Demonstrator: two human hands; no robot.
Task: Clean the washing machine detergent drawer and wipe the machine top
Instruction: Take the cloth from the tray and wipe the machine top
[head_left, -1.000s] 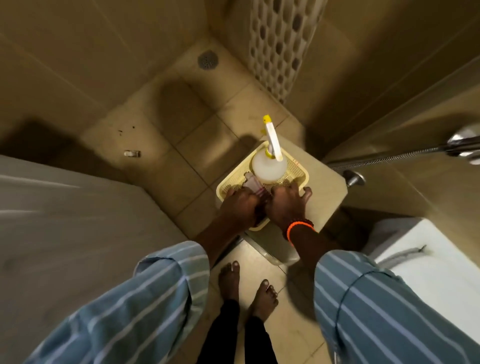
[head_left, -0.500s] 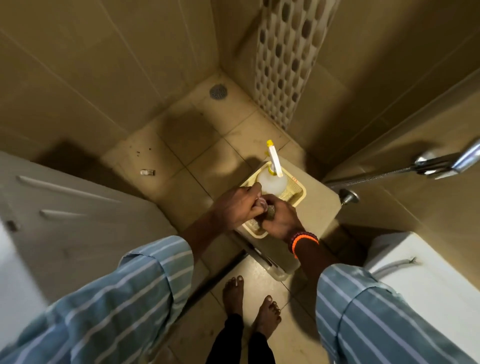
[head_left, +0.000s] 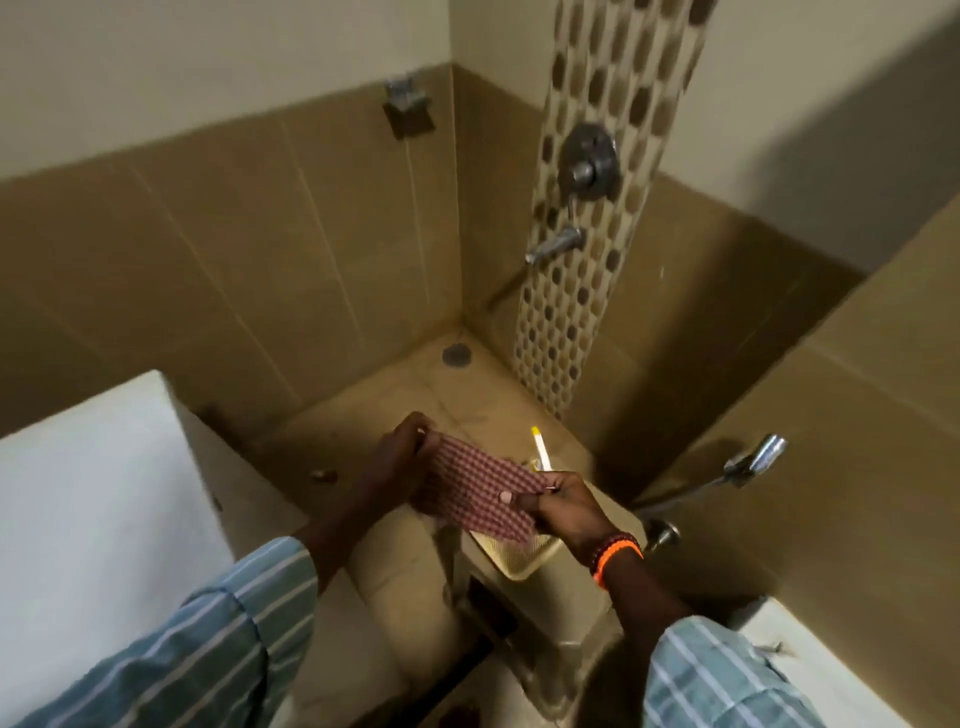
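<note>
A red-and-white checked cloth (head_left: 478, 491) is stretched flat between my two hands over the yellow mesh basket (head_left: 524, 564). My left hand (head_left: 402, 460) grips its far left corner. My right hand (head_left: 563, 504) pinches its right edge. Behind the cloth only the white nozzle with a yellow tip of a spray bottle (head_left: 540, 452) shows; the bottle's body is hidden. The basket sits on a beige stool (head_left: 582, 587). A white appliance top (head_left: 88, 509) fills the left side. No detergent drawer is in view.
Tiled shower corner ahead with a floor drain (head_left: 457, 355), a wall tap (head_left: 556, 247) and mixer (head_left: 589, 161). A hand-shower and hose (head_left: 748, 462) hang on the right wall. A white fixture (head_left: 852, 675) sits at lower right. A small object (head_left: 324, 474) lies on the floor.
Both hands lifted the cloth out of the basket and spread it open between them. My head has tilted up, so the walls and taps have come into view.
</note>
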